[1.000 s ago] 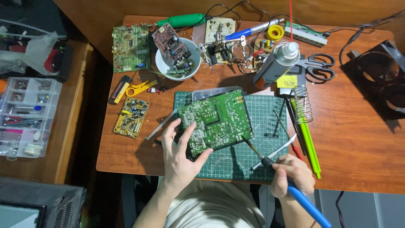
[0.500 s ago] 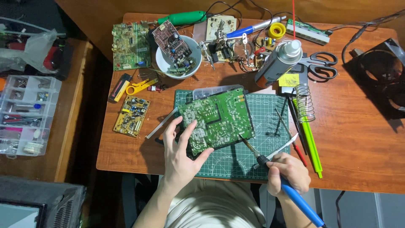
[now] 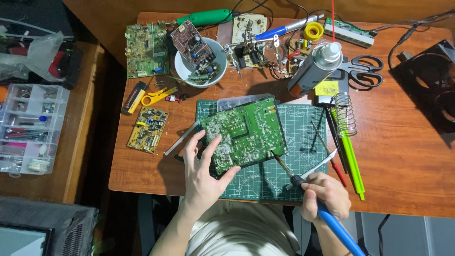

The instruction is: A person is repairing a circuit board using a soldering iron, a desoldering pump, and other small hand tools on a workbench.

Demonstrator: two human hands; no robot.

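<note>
The left hand (image 3: 203,176) grips the large green circuit board (image 3: 244,133) at its lower left corner, thumb under the near edge and fingers spread over the solder side, so the board sits tilted up off the green cutting mat (image 3: 303,137). The right hand (image 3: 326,195) is clenched around the blue-handled soldering iron (image 3: 310,192), whose dark tip reaches toward 11 o'clock and meets the board near its lower right edge.

The board looks stiff and light, a thin rigid sheet. It is probably prickly with solder points on the upturned face and fragile where components hang below. Holding it by the bare edges and corners, as the left hand does, seems the safest way. Pressing on the middle would risk flexing it against the iron.

From the board, a metal spray can (image 3: 313,68) stands at 1 o'clock and black scissors (image 3: 362,71) lie beyond it. A coiled iron stand (image 3: 345,114) and green tools (image 3: 350,156) lie at 3 o'clock. A white bowl (image 3: 182,68) holding another board sits at 11 o'clock, and a small yellow circuit board (image 3: 148,129) rests at 9 o'clock on the wooden table (image 3: 407,156). A clear parts organiser (image 3: 31,128) sits well apart at far 9 o'clock.
</note>
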